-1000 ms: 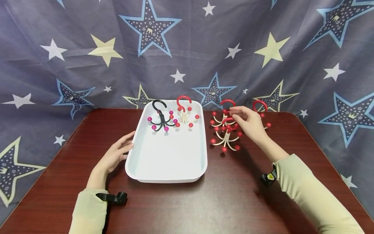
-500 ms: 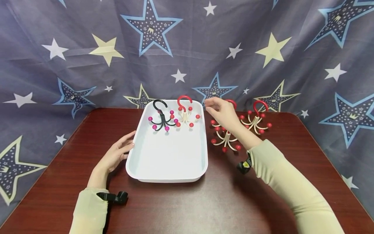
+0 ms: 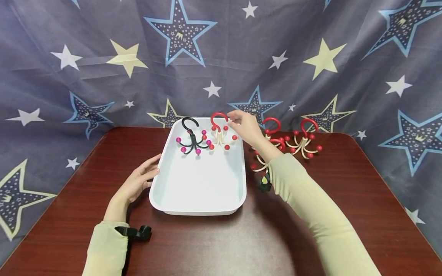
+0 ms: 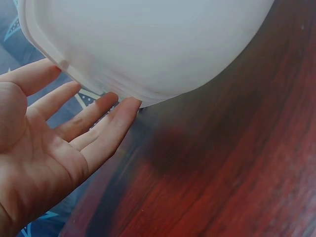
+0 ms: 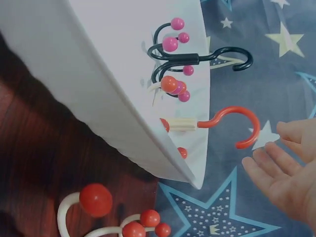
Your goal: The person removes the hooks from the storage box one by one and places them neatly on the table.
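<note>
A white tray [image 3: 200, 180] stands on the table, holding two swivel hook racks near its far end. One is a black rack with magenta balls [image 3: 193, 142]; to its right is a cream rack with a red hook [image 3: 218, 136] and red balls. My left hand [image 3: 132, 183] touches the tray's left side; in the left wrist view its fingertips [image 4: 129, 104] meet the wall, fingers extended. My right hand [image 3: 246, 125] is beside the tip of the red hook, over the tray's far right corner. In the right wrist view its fingers [image 5: 261, 173] are loosely spread, apart from the hook.
Several more cream racks lie on the table right of the tray: one at the far right [image 3: 303, 143], one with its hook [image 3: 272, 122] behind my right wrist, and one nearer rack [image 3: 261, 167] partly hidden by the sleeve. A star-patterned cloth [image 3: 221, 69] hangs behind the table [image 3: 221, 245].
My right hand has moved left, from above the racks on the table to the red hook in the tray, carrying nothing. The left hand stays at the tray's side.
</note>
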Available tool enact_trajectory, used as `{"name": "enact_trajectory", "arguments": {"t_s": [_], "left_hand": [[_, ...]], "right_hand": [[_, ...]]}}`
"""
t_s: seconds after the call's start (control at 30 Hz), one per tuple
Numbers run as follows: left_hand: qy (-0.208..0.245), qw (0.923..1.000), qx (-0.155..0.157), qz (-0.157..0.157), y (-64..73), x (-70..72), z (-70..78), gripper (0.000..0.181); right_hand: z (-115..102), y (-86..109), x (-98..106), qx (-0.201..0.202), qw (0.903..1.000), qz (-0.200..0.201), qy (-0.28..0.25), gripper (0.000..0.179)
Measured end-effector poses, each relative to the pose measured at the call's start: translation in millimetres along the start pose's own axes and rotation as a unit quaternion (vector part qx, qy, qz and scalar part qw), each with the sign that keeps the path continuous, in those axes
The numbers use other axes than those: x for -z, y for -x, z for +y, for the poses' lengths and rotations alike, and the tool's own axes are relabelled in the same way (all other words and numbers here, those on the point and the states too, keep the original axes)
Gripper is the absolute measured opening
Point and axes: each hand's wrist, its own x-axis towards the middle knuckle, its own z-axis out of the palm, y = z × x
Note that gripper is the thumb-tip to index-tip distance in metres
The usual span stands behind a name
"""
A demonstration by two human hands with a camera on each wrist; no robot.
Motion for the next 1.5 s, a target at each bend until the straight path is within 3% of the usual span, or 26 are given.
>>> {"name": "enact_trajectory", "arguments": {"t_s": [0.53, 0.8, 0.97, 1.1, 1.27, 1.5], "left_hand": [[-0.003, 0.9999, 0.001, -0.017, 6.5, -6.7, 15.6, 0.054], [0.006, 0.9996, -0.007, -0.026, 4.8, -6.7, 14.9, 0.054], [0.005, 0.9998, -0.002, -0.02, 5.8, -6.2, 15.1, 0.054], [0.0, 0.9999, -0.002, -0.017, 6.4, -5.0, 15.6, 0.054], [0.001, 0.9998, -0.003, -0.022, 6.6, -4.3, 15.3, 0.054], [0.003, 0.9998, -0.006, -0.019, 6.3, -4.3, 14.4, 0.054]], "right_hand": [[4, -26.5, -28, -0.076, 0.9959, 0.011, 0.047, 0.038], [7, -33.3, -39, -0.043, 0.9942, -0.003, 0.099, 0.039], [5, -35.4, -43, -0.042, 0.9928, 0.022, 0.11, 0.03], [4, -37.0, -45, -0.043, 0.9928, 0.046, 0.102, 0.023], [3, -36.2, -46, -0.063, 0.9934, 0.051, 0.081, 0.021], [-5, -32.7, -43, -0.057, 0.994, 0.066, 0.065, 0.019]]}}
